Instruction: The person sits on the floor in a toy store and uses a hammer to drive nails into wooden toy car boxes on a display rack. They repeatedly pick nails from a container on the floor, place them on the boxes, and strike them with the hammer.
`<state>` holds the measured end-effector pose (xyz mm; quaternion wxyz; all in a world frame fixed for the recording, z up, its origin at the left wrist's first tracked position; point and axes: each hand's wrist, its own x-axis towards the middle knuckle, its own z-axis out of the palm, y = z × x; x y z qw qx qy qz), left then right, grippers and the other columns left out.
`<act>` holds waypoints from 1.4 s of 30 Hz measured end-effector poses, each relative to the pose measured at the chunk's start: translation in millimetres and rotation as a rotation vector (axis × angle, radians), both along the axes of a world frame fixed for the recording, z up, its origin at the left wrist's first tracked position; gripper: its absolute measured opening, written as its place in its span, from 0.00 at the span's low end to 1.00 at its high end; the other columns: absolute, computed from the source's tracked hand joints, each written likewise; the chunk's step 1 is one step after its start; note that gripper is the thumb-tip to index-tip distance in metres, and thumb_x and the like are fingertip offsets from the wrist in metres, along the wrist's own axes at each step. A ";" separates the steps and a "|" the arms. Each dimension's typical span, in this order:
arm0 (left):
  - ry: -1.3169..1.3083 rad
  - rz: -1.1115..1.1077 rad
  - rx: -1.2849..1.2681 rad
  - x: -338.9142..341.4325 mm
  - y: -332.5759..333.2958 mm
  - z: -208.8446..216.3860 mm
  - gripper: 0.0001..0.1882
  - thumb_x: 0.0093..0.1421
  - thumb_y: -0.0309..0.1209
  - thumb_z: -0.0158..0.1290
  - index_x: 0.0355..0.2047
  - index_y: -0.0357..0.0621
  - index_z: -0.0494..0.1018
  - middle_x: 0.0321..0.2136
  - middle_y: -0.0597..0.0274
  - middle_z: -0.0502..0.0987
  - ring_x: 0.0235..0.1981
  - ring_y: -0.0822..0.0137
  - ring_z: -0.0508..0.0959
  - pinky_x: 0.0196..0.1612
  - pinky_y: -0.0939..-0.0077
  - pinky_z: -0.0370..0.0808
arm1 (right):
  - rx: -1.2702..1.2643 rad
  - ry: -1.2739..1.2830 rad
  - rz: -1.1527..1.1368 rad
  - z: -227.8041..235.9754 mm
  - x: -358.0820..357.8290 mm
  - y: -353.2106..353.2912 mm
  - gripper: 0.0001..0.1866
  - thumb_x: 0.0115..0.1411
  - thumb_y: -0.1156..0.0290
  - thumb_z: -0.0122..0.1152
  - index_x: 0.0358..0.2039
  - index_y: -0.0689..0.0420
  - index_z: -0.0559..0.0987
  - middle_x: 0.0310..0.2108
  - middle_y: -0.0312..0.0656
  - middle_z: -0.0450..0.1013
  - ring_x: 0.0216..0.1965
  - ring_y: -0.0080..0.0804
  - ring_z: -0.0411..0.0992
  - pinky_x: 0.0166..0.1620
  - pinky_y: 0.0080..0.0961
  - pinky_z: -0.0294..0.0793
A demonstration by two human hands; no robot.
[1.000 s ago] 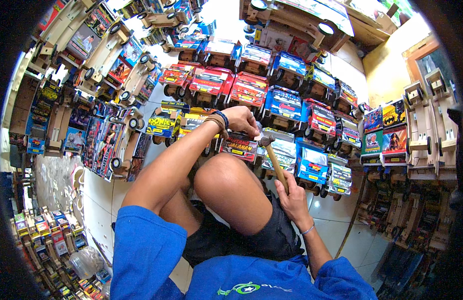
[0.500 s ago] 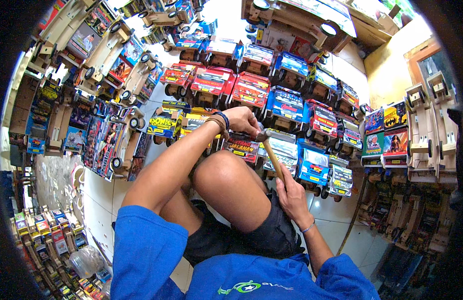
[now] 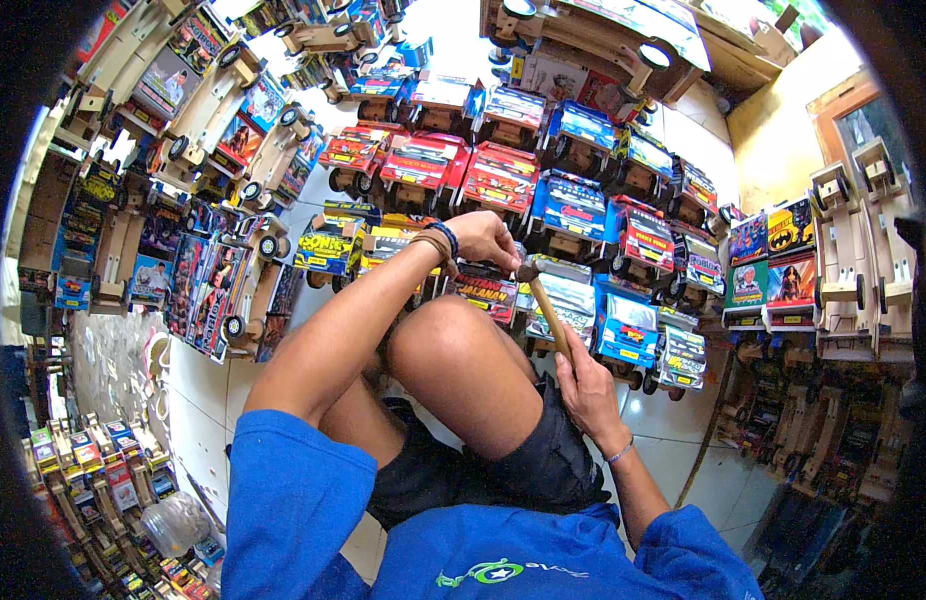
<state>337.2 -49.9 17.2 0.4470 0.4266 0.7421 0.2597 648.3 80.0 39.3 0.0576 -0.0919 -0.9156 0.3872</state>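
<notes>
My right hand [image 3: 590, 390] is wrapped round the wooden handle of a small hammer [image 3: 549, 312], whose dark metal head is at the fingertips of my left hand. My left hand [image 3: 483, 240] reaches across above my raised knee, its thumb and fingers pinched together. Whatever the pinch holds is too small to make out. Just below these fingers stands a toy truck [image 3: 486, 293] with a dark front and red and yellow lettering. A silver-grey toy truck [image 3: 561, 305] stands beside it, partly behind the hammer handle.
Rows of wooden toy trucks with printed covers, such as a red one [image 3: 500, 180] and a blue one [image 3: 626, 330], stand ahead on white tiles [image 3: 658, 412]. Stacked toy trucks [image 3: 198, 280] rise on the left, others [image 3: 773, 270] on the right. A clear plastic bag [image 3: 175, 523] lies lower left.
The hammer has shifted very slightly, its head tilting a little near my left fingertips. My left hand stays pinched in nearly the same place.
</notes>
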 end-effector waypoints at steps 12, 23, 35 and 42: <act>0.005 0.010 -0.025 1.6 0.4 -4.5 0.14 0.54 0.41 0.67 0.37 0.47 0.86 0.30 0.61 0.86 0.31 0.68 0.82 0.41 0.71 0.77 | 0.024 -0.006 0.025 1.5 -5.9 0.9 0.29 0.69 0.70 0.55 0.69 0.56 0.63 0.37 0.60 0.78 0.34 0.57 0.79 0.36 0.47 0.78; 0.044 -0.030 -0.005 -1.1 0.1 -7.1 0.15 0.54 0.42 0.67 0.39 0.48 0.86 0.30 0.61 0.85 0.30 0.69 0.81 0.41 0.70 0.77 | 0.043 0.010 0.036 0.1 -6.9 0.4 0.29 0.69 0.70 0.55 0.69 0.56 0.63 0.35 0.59 0.78 0.33 0.56 0.78 0.36 0.46 0.77; 0.030 0.009 0.005 -0.4 0.9 -11.5 0.16 0.56 0.43 0.67 0.38 0.46 0.85 0.31 0.60 0.85 0.31 0.68 0.81 0.41 0.70 0.77 | 0.070 0.000 0.059 3.3 -10.0 0.2 0.30 0.68 0.71 0.56 0.70 0.55 0.63 0.37 0.58 0.79 0.33 0.55 0.79 0.36 0.45 0.78; 0.045 -0.020 0.016 -1.7 1.8 -17.3 0.17 0.58 0.43 0.66 0.40 0.45 0.85 0.32 0.60 0.86 0.31 0.68 0.82 0.41 0.70 0.77 | 0.145 0.002 0.115 5.6 -12.7 -0.3 0.33 0.67 0.71 0.58 0.71 0.54 0.61 0.38 0.58 0.79 0.33 0.52 0.80 0.35 0.42 0.79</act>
